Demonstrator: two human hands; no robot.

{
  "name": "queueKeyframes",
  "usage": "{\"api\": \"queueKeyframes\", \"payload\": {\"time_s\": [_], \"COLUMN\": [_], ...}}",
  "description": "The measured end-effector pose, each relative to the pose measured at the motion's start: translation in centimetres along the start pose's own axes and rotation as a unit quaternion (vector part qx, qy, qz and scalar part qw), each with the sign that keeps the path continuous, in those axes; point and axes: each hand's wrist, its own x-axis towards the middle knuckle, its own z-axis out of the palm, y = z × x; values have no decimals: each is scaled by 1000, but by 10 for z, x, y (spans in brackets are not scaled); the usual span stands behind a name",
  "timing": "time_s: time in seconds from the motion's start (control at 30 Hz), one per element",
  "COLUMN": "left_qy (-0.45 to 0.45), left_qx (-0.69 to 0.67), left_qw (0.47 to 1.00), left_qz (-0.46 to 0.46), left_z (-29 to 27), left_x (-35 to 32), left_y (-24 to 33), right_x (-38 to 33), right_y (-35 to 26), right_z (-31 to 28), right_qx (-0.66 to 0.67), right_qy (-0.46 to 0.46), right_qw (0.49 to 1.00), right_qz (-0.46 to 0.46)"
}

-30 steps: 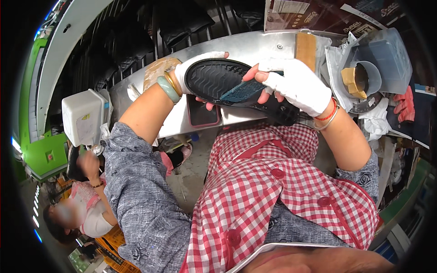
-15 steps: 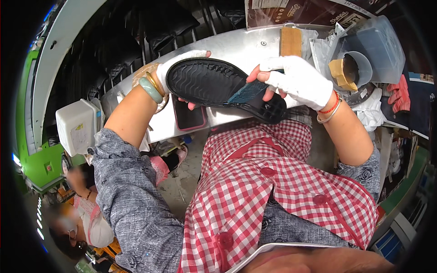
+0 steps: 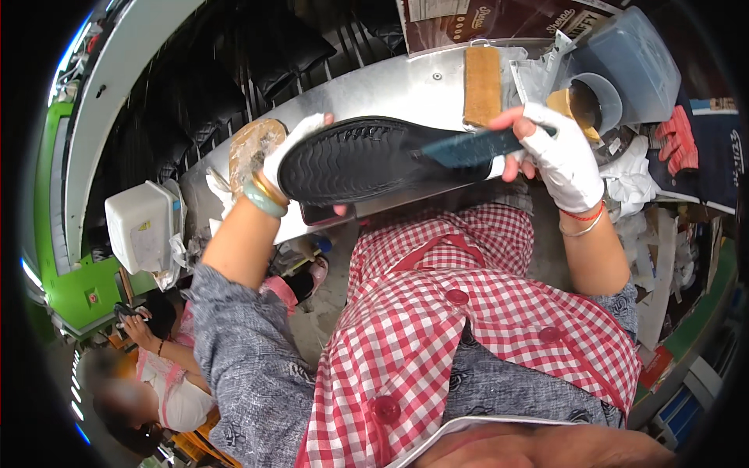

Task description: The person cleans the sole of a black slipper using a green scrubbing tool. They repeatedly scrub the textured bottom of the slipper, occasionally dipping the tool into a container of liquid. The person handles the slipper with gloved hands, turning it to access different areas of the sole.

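At the far left, beside the table [image 3: 394, 87], stands a white plastic container [image 3: 143, 226]. Next to the right, the left hand [image 3: 282, 149], in a white glove with bare fingertips, has its grip closed around the broad left end of a black sole [image 3: 343, 168]. The sole is held up over the near edge of the table, its wavy ribbed face turned to view; below its left part a dark phone [image 3: 316, 214] shows only partly.

Since a half second ago the sole has swung from a slant, narrow end nearer the person, to almost level. Its long axis now runs left to right, broad end left, narrow end right. A teal strip [image 3: 472, 150], blurred, has moved right from the sole's middle to overlap its narrow end, so the handling seems to have shifted that way; whether they touch I cannot tell. The right hand [image 3: 563, 160] has also gone right, its grip pinched on the strip's right end. Beyond lie a brown block [image 3: 481, 86], a clear bin [image 3: 640, 74] and, farthest right, a pink glove [image 3: 677, 140].
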Motion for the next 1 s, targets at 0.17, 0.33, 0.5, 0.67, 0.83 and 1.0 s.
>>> {"api": "queueKeyframes", "payload": {"time_s": [0.17, 0.33, 0.5, 0.67, 0.83, 1.0], "left_qy": [-84, -270, -78, -193, -175, -69], "left_qx": [-110, -66, -135, -48, -51, -20], "left_qw": [987, 955, 968, 965, 963, 960], "left_qz": [82, 107, 197, 172, 200, 272], "left_z": [32, 19, 28, 30, 31, 58], "left_x": [-3, 20, 32, 29, 33, 18], "left_y": [-40, -45, -50, -53, -56, -75], "right_x": [-4, -4, -6, 19, 14, -5], "right_y": [-3, 25, 28, 44, 35, 33], "right_z": [36, 68, 68, 34, 33, 48], "right_qx": [55, -171, 13, -2, -94, 30], "right_qy": [50, 29, -64, 17, 157, 256], "right_qw": [995, 904, 993, 996, 965, 914], "right_qz": [-59, -391, -100, -89, -189, -313]}}
